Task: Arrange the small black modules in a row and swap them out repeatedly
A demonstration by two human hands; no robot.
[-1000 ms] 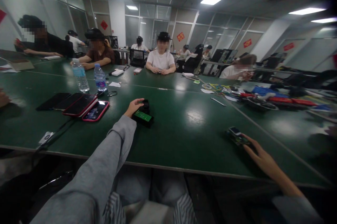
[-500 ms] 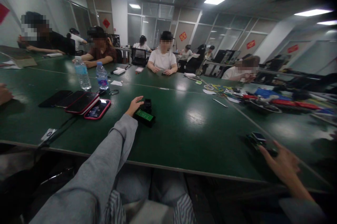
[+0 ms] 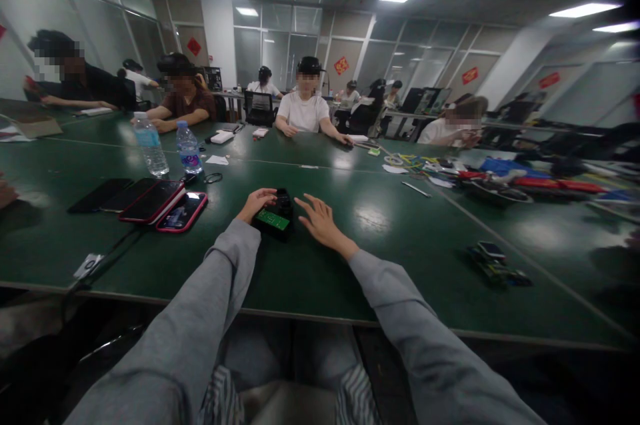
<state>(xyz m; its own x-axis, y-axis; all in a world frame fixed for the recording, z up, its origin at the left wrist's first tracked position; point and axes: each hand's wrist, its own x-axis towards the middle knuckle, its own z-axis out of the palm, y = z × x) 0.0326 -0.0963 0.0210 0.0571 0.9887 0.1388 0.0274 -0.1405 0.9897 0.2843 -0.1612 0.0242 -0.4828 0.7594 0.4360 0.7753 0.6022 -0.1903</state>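
A black device with a green circuit board (image 3: 273, 220) lies on the green table (image 3: 320, 278), a small black part (image 3: 283, 198) at its far side. My left hand (image 3: 257, 204) is at the left edge of these, its fingers bent towards the black part; whether it grips anything is too small to tell. Just to their right hovers my right hand (image 3: 320, 220), its fingers spread and nothing in them. Farther right on the table rests another small assembly (image 3: 495, 264) with a screen-like top and green parts.
Phones (image 3: 182, 212) and two water bottles (image 3: 151, 145) stand or lie at the left. A white stick (image 3: 416, 190) and a pile of cables and red and blue items (image 3: 515, 175) occupy the right. A person (image 3: 305, 108) sits across the table.
My right hand has moved left from the small assembly at the right to beside the black device. My left hand's fingers are more bent. The person opposite has reached an arm out sideways.
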